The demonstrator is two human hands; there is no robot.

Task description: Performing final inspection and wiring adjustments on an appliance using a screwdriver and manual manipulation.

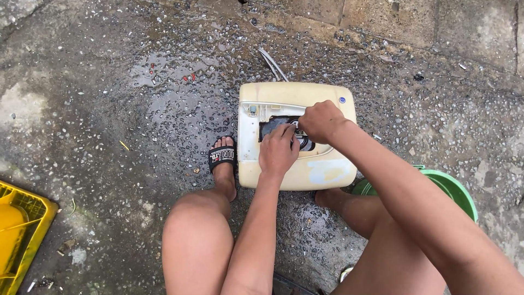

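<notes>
The cream-coloured square appliance casing (pixel 297 169) lies flat on the wet concrete floor (pixel 109 109) under both hands, with no clear long axis; its dark opening (pixel 275 127) faces up and its grey cables (pixel 271 64) trail out from the far edge. The left hand (pixel 278 151) rests curled over the opening's near rim and the right hand (pixel 322 120) is closed in a fist above it, though what either grips is hidden. A sandalled foot (pixel 222 158) touches the casing's left edge, a green bucket (pixel 453 188) sits near its right corner, a yellow crate (pixel 19 229) lies well apart leftward, and bare floor stretches beyond.
</notes>
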